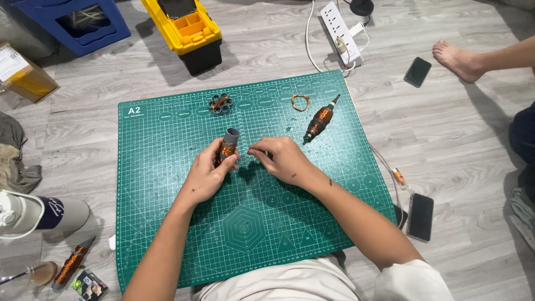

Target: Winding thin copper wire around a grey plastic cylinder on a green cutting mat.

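Now left hand [209, 175] grips grey coil tube [228, 144].

I see a yellow toolbox [186, 30], a white power strip [341, 32], two dark phones [417, 71] and a blue crate [78, 22] on the floor.

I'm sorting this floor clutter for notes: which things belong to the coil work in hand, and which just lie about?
In hand:
left hand
grey tube wound with copper wire
right hand
green cutting mat

Lying about:
yellow toolbox
power strip
two phones
blue crate
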